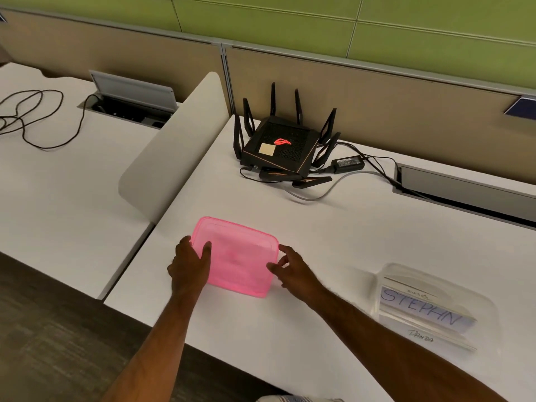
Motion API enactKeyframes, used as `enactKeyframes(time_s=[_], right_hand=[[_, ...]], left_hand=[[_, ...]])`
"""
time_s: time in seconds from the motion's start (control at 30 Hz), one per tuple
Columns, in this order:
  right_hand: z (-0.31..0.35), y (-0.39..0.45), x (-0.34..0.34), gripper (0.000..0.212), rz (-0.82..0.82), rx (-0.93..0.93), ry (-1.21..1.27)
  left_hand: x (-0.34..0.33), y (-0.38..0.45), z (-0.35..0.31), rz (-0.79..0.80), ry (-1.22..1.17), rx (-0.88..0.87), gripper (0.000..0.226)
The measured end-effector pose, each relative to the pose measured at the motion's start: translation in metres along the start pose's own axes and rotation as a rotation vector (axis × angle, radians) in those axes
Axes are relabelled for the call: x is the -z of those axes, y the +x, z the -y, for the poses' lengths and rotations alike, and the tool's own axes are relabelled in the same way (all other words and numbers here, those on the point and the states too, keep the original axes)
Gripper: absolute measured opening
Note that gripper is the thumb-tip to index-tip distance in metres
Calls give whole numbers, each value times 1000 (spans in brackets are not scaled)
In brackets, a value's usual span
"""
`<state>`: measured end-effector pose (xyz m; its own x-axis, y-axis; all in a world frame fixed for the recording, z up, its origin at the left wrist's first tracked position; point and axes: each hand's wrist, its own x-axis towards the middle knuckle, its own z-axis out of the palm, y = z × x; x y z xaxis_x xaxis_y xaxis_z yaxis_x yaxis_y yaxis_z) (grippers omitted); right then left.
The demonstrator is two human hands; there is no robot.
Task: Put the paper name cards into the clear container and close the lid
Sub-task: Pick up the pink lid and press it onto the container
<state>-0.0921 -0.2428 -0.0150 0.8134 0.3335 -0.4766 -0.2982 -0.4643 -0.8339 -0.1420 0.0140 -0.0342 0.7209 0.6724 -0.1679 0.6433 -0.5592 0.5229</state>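
A translucent pink lid (240, 256) lies flat on the white desk (333, 236). My left hand (190, 264) grips its left edge, thumb on top. My right hand (293, 266) touches its right edge with the fingers curled around the rim. To the right stands the clear container (435, 303), uncovered. Inside it are folded paper name cards (426, 310); one reads "STEPHN", and another at the front reads "PANDA".
A black router (280, 146) with upright antennas sits at the back of the desk, with a power brick (348, 163) and cables beside it. A cable hatch (464, 184) is at the back right. A curved divider panel (174, 146) separates the left desk.
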Motion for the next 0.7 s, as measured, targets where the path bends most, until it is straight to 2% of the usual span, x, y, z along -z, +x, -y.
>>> enactKeyframes(time_s=[0.3, 0.47, 0.7], right_hand=[[26, -26, 39, 55, -76, 83, 298], [29, -36, 69, 52, -182, 132, 352], [16, -60, 105, 40, -313, 243, 405]], left_hand=[[17, -14, -55, 16, -258, -76, 65], [13, -24, -85, 75, -497, -105, 52], [2, -49, -132, 193, -803, -43, 35]])
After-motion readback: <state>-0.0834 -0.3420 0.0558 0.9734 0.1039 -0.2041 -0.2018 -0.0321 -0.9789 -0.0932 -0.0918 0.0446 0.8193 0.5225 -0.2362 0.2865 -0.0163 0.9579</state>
